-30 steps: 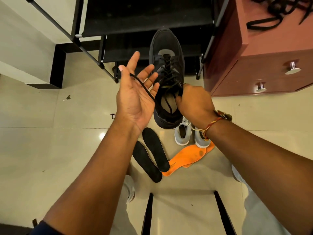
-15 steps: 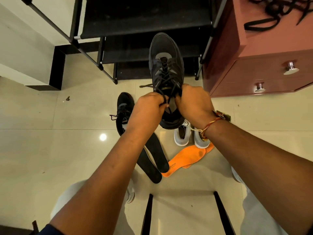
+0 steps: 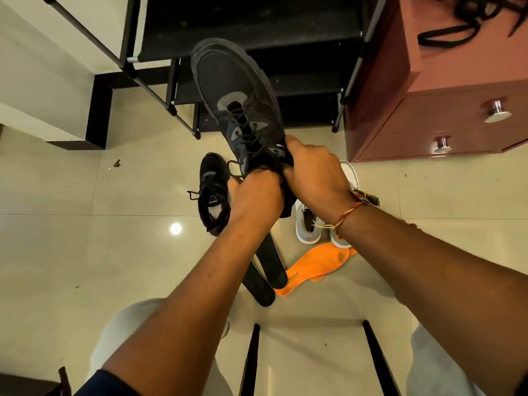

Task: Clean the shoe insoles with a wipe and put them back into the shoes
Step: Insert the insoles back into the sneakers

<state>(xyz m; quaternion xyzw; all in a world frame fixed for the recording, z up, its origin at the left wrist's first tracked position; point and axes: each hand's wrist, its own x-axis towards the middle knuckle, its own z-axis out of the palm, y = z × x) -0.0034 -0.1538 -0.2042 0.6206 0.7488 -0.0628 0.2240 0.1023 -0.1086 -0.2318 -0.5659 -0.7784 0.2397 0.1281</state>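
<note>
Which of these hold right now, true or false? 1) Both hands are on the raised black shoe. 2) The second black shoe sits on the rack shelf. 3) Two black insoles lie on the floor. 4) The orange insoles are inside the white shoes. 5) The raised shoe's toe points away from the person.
1) True: the left hand and right hand both grip the raised black shoe at its heel opening.
2) False: the second black shoe lies on the floor.
3) True: the black insoles lie below the hands.
4) False: the orange insoles lie on the floor beside the white shoes.
5) True.
</note>
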